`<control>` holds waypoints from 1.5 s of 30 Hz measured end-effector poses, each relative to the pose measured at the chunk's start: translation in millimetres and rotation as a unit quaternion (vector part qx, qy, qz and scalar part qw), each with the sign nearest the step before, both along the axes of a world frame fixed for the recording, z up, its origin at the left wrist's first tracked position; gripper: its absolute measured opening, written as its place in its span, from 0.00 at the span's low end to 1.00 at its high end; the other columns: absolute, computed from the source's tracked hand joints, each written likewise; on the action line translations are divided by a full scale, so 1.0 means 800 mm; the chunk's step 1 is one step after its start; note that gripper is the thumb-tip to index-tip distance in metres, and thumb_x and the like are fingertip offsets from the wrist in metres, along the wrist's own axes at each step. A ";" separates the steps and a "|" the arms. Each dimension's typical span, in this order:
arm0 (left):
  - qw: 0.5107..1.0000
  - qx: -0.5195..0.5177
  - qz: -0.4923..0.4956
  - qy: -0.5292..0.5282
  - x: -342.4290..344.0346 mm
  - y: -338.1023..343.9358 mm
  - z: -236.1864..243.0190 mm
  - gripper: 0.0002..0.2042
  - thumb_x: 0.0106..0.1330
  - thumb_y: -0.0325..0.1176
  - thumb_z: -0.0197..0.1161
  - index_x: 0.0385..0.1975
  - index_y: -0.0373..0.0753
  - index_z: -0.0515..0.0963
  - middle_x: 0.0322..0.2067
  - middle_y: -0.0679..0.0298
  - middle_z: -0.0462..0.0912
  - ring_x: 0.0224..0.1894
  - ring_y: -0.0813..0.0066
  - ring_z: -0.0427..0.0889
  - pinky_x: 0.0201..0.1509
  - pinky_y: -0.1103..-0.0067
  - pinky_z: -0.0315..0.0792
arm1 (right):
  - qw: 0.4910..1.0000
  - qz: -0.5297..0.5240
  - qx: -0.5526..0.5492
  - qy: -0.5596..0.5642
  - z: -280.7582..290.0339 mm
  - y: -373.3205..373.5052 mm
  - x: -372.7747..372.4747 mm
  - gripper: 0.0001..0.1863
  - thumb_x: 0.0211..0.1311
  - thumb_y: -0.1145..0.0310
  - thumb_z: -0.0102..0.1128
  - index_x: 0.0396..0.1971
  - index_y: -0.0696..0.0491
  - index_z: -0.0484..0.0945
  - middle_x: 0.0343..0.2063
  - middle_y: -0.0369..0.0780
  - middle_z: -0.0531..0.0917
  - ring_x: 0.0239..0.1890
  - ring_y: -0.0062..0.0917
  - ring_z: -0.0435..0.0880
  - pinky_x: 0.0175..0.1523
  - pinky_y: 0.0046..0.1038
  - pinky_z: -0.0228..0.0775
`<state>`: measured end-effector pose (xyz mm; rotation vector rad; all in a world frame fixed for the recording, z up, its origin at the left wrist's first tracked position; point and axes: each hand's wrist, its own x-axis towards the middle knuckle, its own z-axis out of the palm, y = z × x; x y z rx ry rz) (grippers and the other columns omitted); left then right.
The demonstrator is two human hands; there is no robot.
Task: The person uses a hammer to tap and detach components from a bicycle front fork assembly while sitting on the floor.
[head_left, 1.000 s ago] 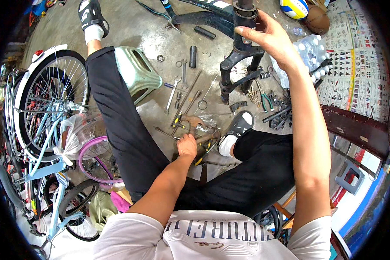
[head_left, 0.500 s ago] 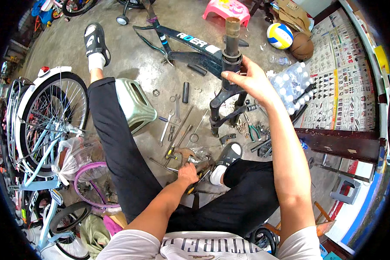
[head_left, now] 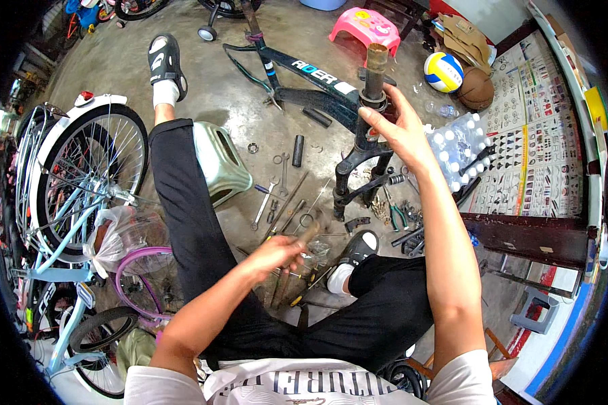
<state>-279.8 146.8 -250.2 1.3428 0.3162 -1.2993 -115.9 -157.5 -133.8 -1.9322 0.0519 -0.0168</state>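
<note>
**Floor repair spot, fork held upright**

Far left: pale blue bicycle with white-fendered spoked wheel, clear plastic bag hanging against it, contents unclear. Pale green plastic stool lies tipped beside the leg. Left hand curled around a wooden-handled tool, blurred. Grey wrenches scattered on bare concrete; little open floor. Right hand, fingers half open, rests against the black suspension fork, standing upright centre. Right: shrink-wrapped pack of water bottles.
</note>
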 end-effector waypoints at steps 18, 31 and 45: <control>0.936 -0.148 0.294 -0.126 0.132 -0.046 0.139 0.15 0.76 0.42 0.52 0.53 0.38 0.70 0.30 0.65 0.76 0.18 0.81 0.69 0.19 0.81 0.62 | 0.993 0.019 0.115 -0.023 -0.005 0.048 -0.015 0.38 0.64 0.59 0.56 0.72 0.56 0.57 0.61 0.40 0.72 0.61 0.24 0.69 0.66 0.26 0.57; 0.938 -0.133 0.317 -0.052 0.116 -0.045 0.144 0.27 0.72 0.39 0.56 0.70 0.41 0.59 0.30 0.68 0.73 0.20 0.83 0.68 0.21 0.80 0.62 | 0.990 0.039 0.065 -0.117 0.048 0.058 0.031 0.18 0.72 0.61 0.59 0.53 0.59 0.78 0.42 0.37 0.85 0.46 0.17 0.79 0.54 0.21 0.69; 0.948 -0.073 0.306 -0.053 0.071 -0.048 0.095 0.31 0.70 0.38 0.59 0.71 0.41 0.57 0.29 0.69 0.73 0.20 0.83 0.67 0.22 0.82 0.60 | 0.977 0.043 0.096 -0.186 0.056 0.052 0.031 0.17 0.72 0.63 0.59 0.52 0.60 0.78 0.43 0.38 0.85 0.45 0.19 0.81 0.54 0.22 0.71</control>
